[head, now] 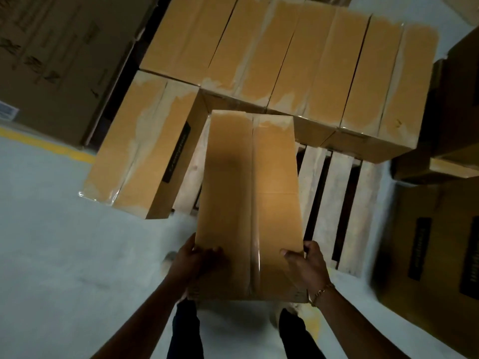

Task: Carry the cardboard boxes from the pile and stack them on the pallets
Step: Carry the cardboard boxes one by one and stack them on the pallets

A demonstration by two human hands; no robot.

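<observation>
Our left hand [197, 257] and right hand [305, 263] clamp the near end of the box [248, 203], thumbs on top, fingers wrapped down the sides. It reaches out ahead of our hands over the pallet [337, 203], its far end close to the row [298, 60] already stacked beyond. To place it well, we should keep it level, lower it onto the bare slats just past our hands, and slide it snug beside the box [145, 146] ahead on our left. It is long, plain brown, taped along its centre seam.
</observation>
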